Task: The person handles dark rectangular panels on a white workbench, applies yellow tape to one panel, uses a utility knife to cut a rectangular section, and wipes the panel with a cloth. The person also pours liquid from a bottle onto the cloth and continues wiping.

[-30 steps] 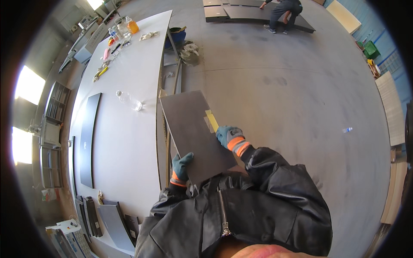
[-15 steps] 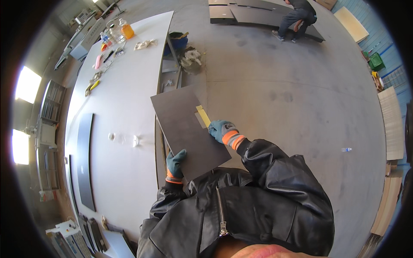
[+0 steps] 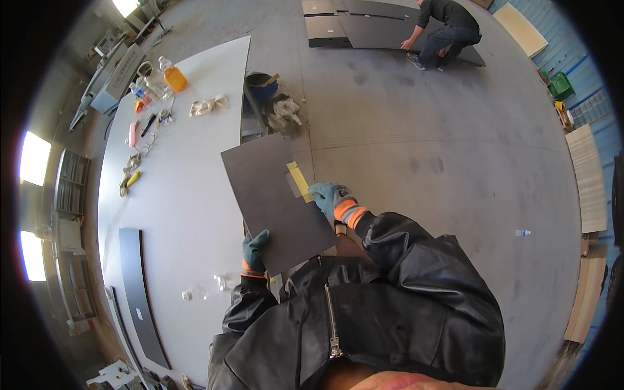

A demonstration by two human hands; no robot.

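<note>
A flat rectangular dark grey panel point(image 3: 273, 195) is held tilted in front of me, beside the right edge of the white table. My left hand point(image 3: 255, 252), in a teal glove with an orange cuff, grips its lower left edge, thumb on the face; the other fingers are hidden behind. My right hand point(image 3: 333, 198), gloved alike, is closed at the right edge, its fingertips by the lower end of a yellow tape strip point(image 3: 299, 182). A greyish translucent patch point(image 3: 291, 184) lies beside that strip on the panel.
The white table point(image 3: 195, 156) carries an orange-liquid bottle point(image 3: 173, 76), yellow-handled pliers point(image 3: 130, 183), a clear bottle point(image 3: 198, 294) lying down and a long dark board point(image 3: 142, 296). A blue bucket point(image 3: 262, 86) stands beyond. Far right, a co-worker point(image 3: 448, 32) crouches by dark panels point(image 3: 374, 29).
The view has swung, so the table and its things sit lower. The panel stays in both hands, turned slightly. My right fingers look less curled over the tape. The co-worker now reaches toward the floor panels.
</note>
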